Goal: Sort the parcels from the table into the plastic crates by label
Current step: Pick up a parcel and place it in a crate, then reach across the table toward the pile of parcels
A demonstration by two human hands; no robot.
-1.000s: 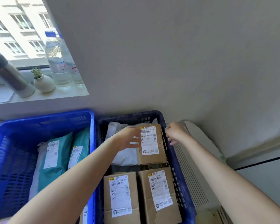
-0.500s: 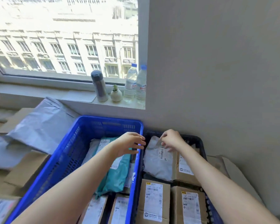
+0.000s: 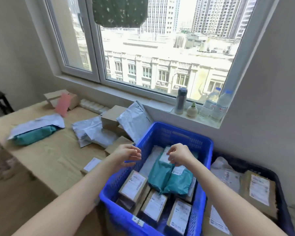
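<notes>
Parcels (image 3: 92, 133) not yet sorted lie on the counter (image 3: 46, 160) at left: a teal bag (image 3: 33, 136), grey mailers, cardboard boxes by the wall, and 1 small labelled box (image 3: 92, 165) at the near edge. Left hand (image 3: 129, 155) hangs over the blue crate (image 3: 175, 133) at its left rim, fingers loosely curled, empty. That crate holds 2 teal mailers (image 3: 169, 178) and several labelled boxes. Right hand (image 3: 178, 155) is just above the teal mailers, fingers loosely curled, gripping nothing that I can see. Dark crate (image 3: 283, 201) at far right holds labelled boxes and a grey mailer.

Step looks like the gap between drops, going back to the counter for another parcel. Next move calls for a reach left, grabbing 1 parcel, and getting its label face-up to read it.

Versus 0.5 s ago: both hands have moved left. The right hand was over the grey mailer in the dark crate, the left near the blue crate's right rim. The view has swung left, so more counter shows.
</notes>
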